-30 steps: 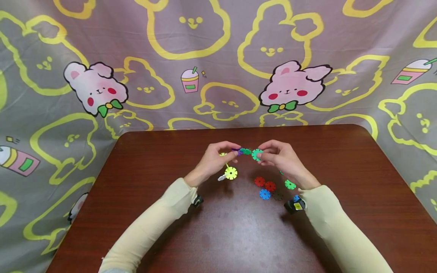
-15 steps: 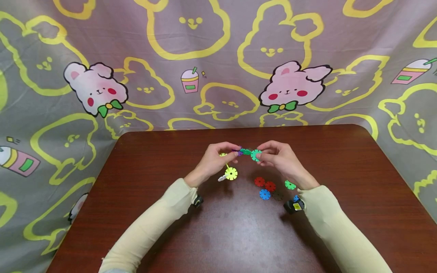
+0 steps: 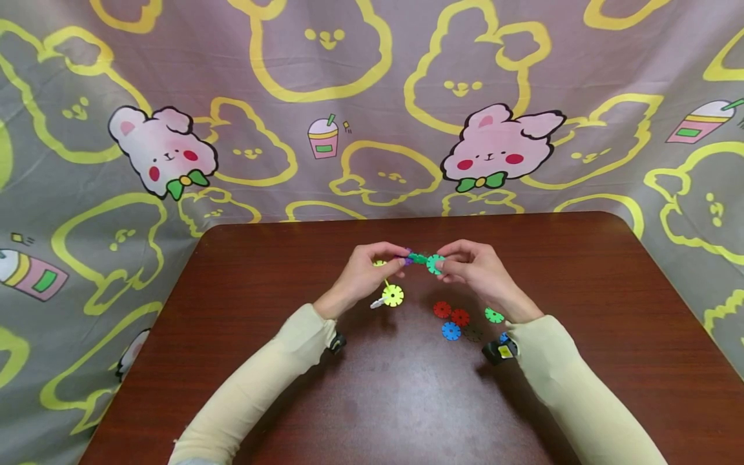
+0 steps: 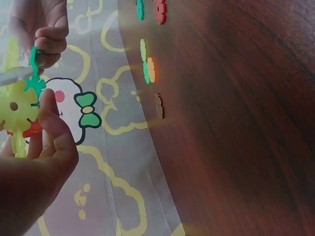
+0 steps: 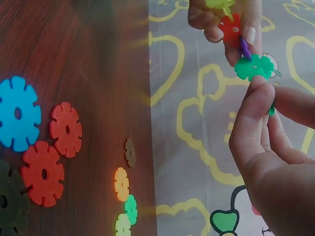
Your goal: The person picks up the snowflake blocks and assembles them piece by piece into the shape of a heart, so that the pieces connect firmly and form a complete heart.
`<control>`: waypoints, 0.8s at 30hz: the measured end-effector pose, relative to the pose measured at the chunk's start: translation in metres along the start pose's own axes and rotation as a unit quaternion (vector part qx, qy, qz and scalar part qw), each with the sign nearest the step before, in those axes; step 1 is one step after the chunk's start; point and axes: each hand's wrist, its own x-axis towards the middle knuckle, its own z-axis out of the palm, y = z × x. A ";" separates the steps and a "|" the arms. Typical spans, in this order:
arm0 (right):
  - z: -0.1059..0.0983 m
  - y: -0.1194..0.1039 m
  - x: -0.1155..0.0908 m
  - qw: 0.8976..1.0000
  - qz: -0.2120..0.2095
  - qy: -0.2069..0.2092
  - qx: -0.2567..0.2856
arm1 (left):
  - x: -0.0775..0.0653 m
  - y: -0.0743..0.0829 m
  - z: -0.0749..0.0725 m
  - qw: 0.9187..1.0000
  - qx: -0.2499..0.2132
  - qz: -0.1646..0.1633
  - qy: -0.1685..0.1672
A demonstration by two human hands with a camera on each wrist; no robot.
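Above the far part of the table, my left hand pinches a chain of slotted plastic snowflake discs. A yellow disc and a white disc hang below that hand. In the right wrist view, a red disc and a purple disc show at the left fingers, leading to a green disc. My right hand pinches another green disc between thumb and fingers. Its edge meets the chain's green disc, the two planes at an angle. The fingers partly cover the red and purple discs.
On the brown table lie loose discs: two red ones, one at the left, a blue disc and a dark disc. Brown, orange, green and yellow discs lie farther back. A patterned curtain hangs behind.
My right hand has shifted slightly left, bringing its green disc closer against the green disc of the chain. The left hand has barely moved and keeps its grip.
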 end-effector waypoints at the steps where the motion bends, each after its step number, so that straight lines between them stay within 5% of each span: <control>1: 0.000 0.000 0.000 1.000 0.001 0.000 0.002 | 0.000 0.000 0.000 1.000 -0.001 0.002 0.000; 24: 0.009 0.003 0.001 0.999 0.002 0.036 0.025 | 0.000 -0.001 0.009 0.999 -0.029 0.013 0.007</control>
